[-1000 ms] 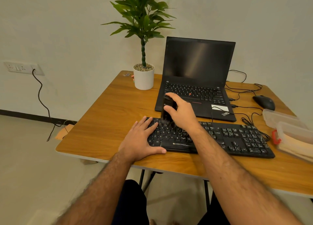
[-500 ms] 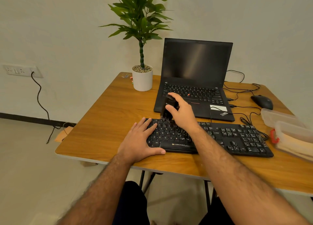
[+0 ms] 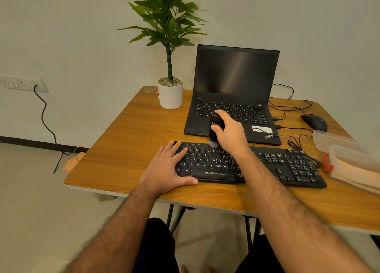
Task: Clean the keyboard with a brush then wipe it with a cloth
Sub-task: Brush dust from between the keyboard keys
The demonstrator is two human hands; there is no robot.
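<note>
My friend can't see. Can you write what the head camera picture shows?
A person's right hand holds a small black brush with its bristles on the top rows of a black keyboard, while the left hand lies flat on the keyboard's left end. Behind, on the wooden table, stand an open laptop and a potted plant.

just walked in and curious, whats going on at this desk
A person is brushing a black keyboard on a wooden table. The right hand grips a small black brush, bristles down on the top key rows. The left hand lies flat on the keyboard's left end, steadying it. No wiping yet.
</note>
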